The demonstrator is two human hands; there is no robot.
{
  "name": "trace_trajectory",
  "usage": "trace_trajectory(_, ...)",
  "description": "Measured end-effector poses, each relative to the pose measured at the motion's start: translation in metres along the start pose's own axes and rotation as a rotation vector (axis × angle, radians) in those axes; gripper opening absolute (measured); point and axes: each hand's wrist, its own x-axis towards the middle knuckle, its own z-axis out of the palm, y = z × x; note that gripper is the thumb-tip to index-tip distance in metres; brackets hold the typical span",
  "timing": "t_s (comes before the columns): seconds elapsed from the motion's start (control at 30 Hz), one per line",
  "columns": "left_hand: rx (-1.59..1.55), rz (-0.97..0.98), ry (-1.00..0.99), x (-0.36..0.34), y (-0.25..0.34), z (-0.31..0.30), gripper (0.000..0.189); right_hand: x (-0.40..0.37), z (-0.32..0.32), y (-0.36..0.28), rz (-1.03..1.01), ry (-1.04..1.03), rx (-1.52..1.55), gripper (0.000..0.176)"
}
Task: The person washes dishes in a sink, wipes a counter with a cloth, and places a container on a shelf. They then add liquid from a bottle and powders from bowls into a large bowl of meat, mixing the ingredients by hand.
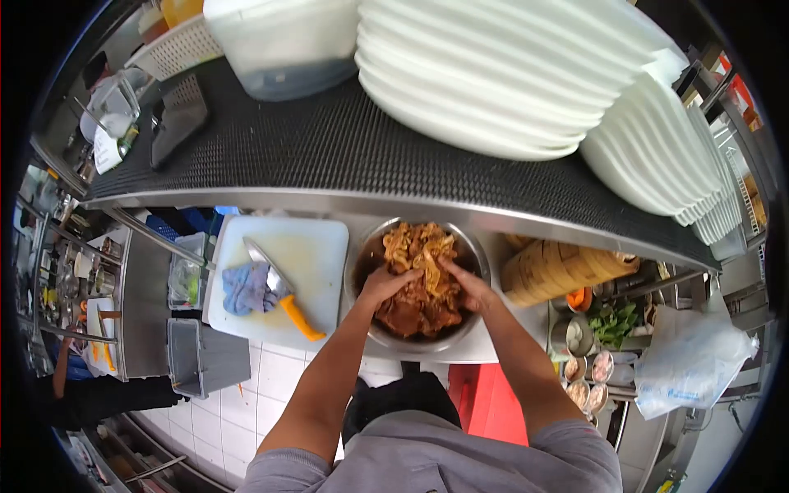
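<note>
Grey shirt [436, 456] nearest us. Left hand [386, 283] and right hand [464, 283] both clamp meat [415, 316] inside the bowl [359, 246] on our worktop [534, 320]. Lower pieces look sauced, top strips pale; we judge mixing half done.

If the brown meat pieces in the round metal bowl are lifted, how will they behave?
The brown meat pieces look wet and glossy, so they are probably slippery. The paler strips on top lie folded, so they would likely hang limp.
</note>
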Motion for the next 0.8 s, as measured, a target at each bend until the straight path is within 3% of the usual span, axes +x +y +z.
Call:
trace_trajectory(0.1,-0.34,-0.063,-0.11,0.003,-0.008,0.0,0.074,0.004,0.013,0.0,0.066,-0.194,0.225,0.068)
trace_trajectory(0.17,-0.42,-0.193,-0.115,-0.017,0.018,-0.011,0.067,-0.007,0.024,-0.004,0.048,-0.182,0.16,0.069)
trace_trajectory(0.27,-0.623,-0.185,-0.181,-0.012,0.014,-0.012,0.062,-0.014,0.034,-0.005,-0.021,-0.156,0.165,0.07)
trace_trajectory(0.33,-0.596,-0.14,-0.163,-0.014,0.018,-0.01,0.059,-0.02,0.044,-0.001,-0.07,-0.121,0.193,0.069)
trace_trajectory(0.5,-0.628,-0.137,-0.136,-0.031,0.033,-0.007,0.055,-0.03,0.063,-0.006,-0.196,0.096,0.185,0.062)
trace_trajectory(0.67,-0.823,-0.188,-0.121,-0.045,0.028,-0.009,0.065,-0.056,0.116,-0.024,-0.357,0.378,-0.113,0.069)
trace_trajectory(0.7,-0.851,-0.151,-0.199,-0.041,0.021,-0.008,0.069,-0.056,0.119,-0.027,-0.394,0.434,-0.176,0.069)
trace_trajectory(0.8,-0.834,-0.229,-0.152,-0.063,0.036,-0.013,0.059,-0.051,0.119,-0.034,-0.364,0.549,-0.37,0.069)
